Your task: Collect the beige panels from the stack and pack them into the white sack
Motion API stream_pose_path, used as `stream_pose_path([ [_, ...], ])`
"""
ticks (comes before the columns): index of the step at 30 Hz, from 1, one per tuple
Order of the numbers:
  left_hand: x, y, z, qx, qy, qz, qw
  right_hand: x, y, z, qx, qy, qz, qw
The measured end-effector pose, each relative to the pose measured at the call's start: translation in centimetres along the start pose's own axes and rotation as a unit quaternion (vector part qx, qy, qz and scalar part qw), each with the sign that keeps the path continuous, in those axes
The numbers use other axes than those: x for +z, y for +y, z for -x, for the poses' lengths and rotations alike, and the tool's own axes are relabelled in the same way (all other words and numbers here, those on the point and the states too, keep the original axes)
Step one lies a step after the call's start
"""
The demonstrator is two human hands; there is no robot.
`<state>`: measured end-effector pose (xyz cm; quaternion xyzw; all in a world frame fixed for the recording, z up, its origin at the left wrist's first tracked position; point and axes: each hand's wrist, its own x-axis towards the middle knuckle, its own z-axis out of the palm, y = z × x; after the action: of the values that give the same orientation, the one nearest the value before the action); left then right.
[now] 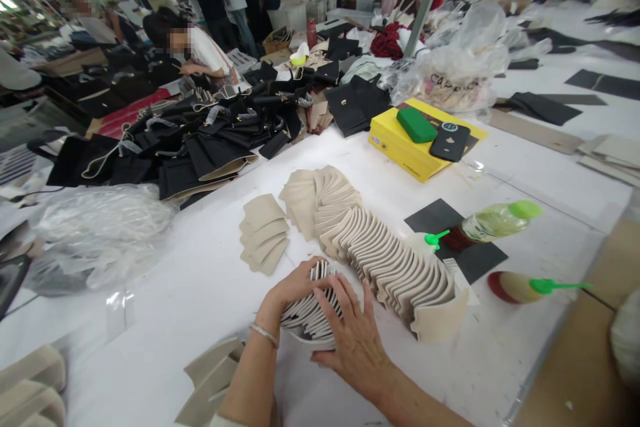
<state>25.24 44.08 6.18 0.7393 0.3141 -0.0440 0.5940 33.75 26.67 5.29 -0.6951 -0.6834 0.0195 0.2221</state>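
My left hand curls round the left side of a fanned stack of cut pieces, beige with dark edges, standing on the white table. My right hand presses flat against the stack's right side, fingers stretched out. Just right of my hands a long overlapping row of beige cut pieces runs across the table. A smaller fan of beige pieces lies behind it, and a short stack of beige pieces lies to the left.
Glue bottles with green nozzles lie at right near a black sheet. A yellow box carries a green case and a phone. Black bag parts pile at left; clear plastic nearer. Other people work far behind.
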Motion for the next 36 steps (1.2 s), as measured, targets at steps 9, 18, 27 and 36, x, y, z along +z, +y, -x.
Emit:
stream_pose_path([
  [9,1.3,0.5,-0.3,-0.012,0.014,-0.07,0.997,-0.2,-0.9,0.1,0.1,-0.007,0.045,0.994],
  [18,2.0,-0.1,1.6,0.0,-0.005,-0.129,0.992,0.2,-0.2,0.5,0.054,-0.02,0.031,0.998],
  [27,1.3,-0.5,3.3,0.029,-0.081,-0.173,0.981,1.1,1.1,0.5,0.001,-0.021,-0.015,1.0],
  [36,2.5,0.9,3.8,0.018,-0.034,-0.212,0.977,0.7,1.4,-0.2,-0.014,-0.041,-0.067,0.997],
])
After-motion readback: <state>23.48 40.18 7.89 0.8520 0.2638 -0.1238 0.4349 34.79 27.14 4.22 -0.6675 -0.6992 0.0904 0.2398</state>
